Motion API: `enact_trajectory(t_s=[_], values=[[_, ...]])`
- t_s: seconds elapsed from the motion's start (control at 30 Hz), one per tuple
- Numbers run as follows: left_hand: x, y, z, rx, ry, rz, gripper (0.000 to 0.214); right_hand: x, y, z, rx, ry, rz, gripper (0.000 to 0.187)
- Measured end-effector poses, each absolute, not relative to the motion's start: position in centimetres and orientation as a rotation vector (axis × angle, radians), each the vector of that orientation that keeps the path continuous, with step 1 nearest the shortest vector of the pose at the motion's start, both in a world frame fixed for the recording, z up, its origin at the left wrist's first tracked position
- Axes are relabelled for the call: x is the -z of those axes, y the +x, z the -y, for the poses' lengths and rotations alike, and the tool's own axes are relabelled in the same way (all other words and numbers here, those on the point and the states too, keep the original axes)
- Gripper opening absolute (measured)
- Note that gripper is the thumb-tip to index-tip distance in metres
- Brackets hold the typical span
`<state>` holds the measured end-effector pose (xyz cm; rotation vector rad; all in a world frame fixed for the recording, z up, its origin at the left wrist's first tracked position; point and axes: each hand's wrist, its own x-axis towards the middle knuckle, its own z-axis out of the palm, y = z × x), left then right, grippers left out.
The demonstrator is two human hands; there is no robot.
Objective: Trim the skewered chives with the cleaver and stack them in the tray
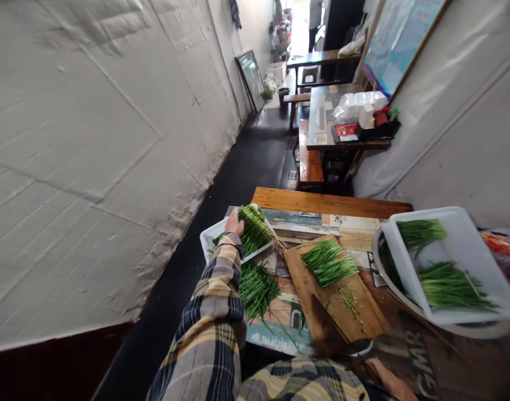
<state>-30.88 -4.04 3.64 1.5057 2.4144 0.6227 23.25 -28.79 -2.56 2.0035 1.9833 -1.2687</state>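
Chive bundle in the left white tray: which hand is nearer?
Left. The left hand rests on the chive bundle in the white tray; the right hand is apart, at the near edge of the table.

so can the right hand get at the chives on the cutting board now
Probably yes: the right hand sits by the near end of the cutting board, with only bare wood between it and the chives.
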Motion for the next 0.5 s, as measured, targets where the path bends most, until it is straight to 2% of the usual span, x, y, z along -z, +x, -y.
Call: enact_trajectory(t_s=[0.27,0.5], values=[[-3.1,-33.7,1.5,-0.43,1.692,-2.462,0.052,-1.0,22.2,27.6,1.331,2.025,-2.023,0.014],[-5.0,-32.5,3.5,-0.603,1.847,-2.403,0.031,-1.5,21.4,27.6,1.437,2.086,-1.956,0.016]])
